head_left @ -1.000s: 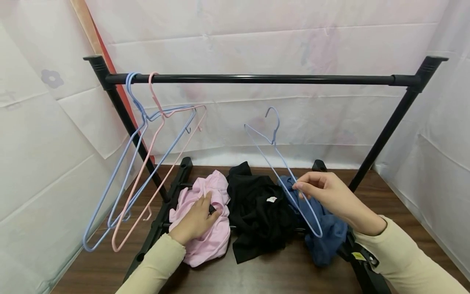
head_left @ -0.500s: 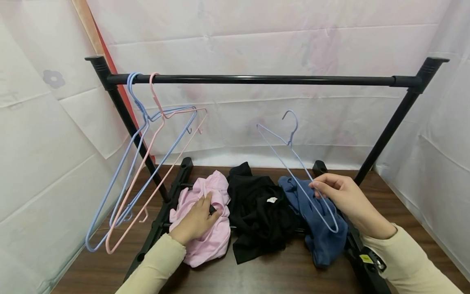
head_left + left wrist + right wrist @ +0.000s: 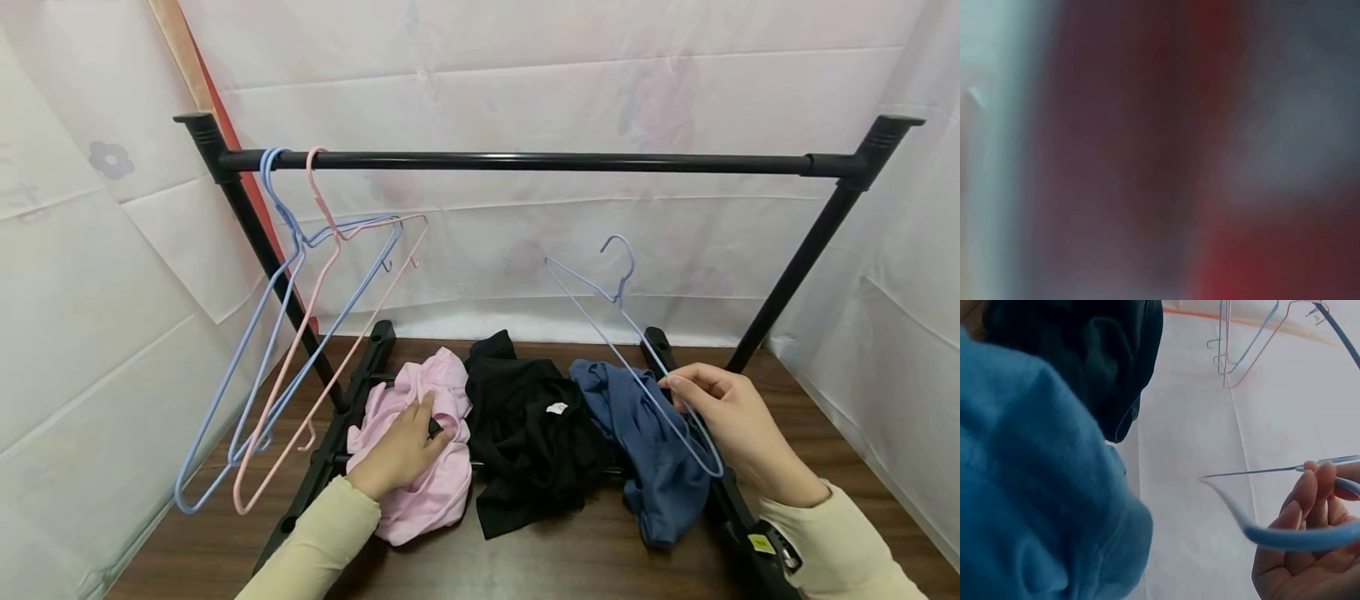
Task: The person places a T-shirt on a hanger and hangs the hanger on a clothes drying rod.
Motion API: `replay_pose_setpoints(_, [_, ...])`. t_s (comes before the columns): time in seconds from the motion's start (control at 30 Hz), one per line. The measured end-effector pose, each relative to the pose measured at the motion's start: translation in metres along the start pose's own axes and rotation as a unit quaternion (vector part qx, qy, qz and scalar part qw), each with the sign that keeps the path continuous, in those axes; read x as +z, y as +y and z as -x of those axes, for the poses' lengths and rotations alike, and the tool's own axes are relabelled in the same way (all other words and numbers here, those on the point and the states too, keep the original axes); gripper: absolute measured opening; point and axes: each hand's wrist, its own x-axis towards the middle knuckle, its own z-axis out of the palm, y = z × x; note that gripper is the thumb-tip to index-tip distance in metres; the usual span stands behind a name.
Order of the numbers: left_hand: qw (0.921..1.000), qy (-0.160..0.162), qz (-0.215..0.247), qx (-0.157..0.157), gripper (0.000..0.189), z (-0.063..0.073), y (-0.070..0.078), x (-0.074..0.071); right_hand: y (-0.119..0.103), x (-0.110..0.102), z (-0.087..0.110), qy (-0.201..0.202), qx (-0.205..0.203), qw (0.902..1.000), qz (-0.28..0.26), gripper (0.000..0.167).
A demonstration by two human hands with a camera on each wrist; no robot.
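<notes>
My left hand [image 3: 401, 450] rests on a crumpled pink garment [image 3: 442, 387], its fingers relaxed over the cloth; a small dark object shows by the thumb. The left wrist view is too blurred to make anything out. At the right, thumb and fingers of my right hand [image 3: 738, 425] pinch one side of a light-blue clothes hanger [image 3: 617, 300], its hook upward. That hanger is held over a blue garment [image 3: 656, 467], below the rack's bar. The right wrist view shows the same hanger [image 3: 1291, 539] between the fingertips, with the blue cloth [image 3: 1054, 469] close by.
A black clothes rack carries a horizontal bar [image 3: 525, 162]. Several hangers, blue ones and a pink one [image 3: 322, 279], hang at its left end. A black garment [image 3: 525, 450] lies between the pink and blue ones. White sheeting [image 3: 480, 100] stands behind.
My right hand has moved to the right and slightly down with the blue hanger. The left hand has stayed on the pink garment. The hanging pink hanger swings slightly.
</notes>
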Motion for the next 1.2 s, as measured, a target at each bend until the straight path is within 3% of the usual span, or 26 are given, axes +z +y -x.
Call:
replay_pose_setpoints(0.2, [1.0000, -0.002, 0.000, -0.003, 0.079, 0.000, 0.000, 0.000, 0.009, -0.007, 0.006, 0.021, 0.004, 0.9997, -0.014, 0.032])
replay_pose_setpoints(0.5, [1.0000, 0.000, -0.002, 0.004, 0.079, -0.001, 0.001, 0.000, 0.023, -0.015, 0.012, 0.052, 0.004, 0.9981, 0.034, 0.032])
replay_pose_setpoints(0.67, [0.9999, 0.006, -0.005, 0.007, 0.079, 0.000, 0.003, -0.004, 0.029, -0.017, 0.014, 0.078, 0.015, 0.9964, 0.030, 0.033])
replay_pose_setpoints(0.87, [0.9993, 0.032, -0.020, 0.008, 0.077, 0.000, 0.007, -0.007, 0.035, -0.018, 0.016, 0.094, -0.018, 0.9951, 0.026, 0.027])
replay_pose_setpoints(1.0, [0.9980, 0.051, -0.028, 0.023, 0.073, 0.001, 0.010, -0.010, 0.038, -0.019, 0.017, 0.096, -0.031, 0.9947, 0.020, 0.025])
replay_pose_setpoints(1.2, [0.9969, 0.053, -0.032, 0.049, 0.073, -0.003, 0.020, -0.014, 0.042, -0.022, 0.020, 0.107, -0.017, 0.9936, 0.032, 0.026])
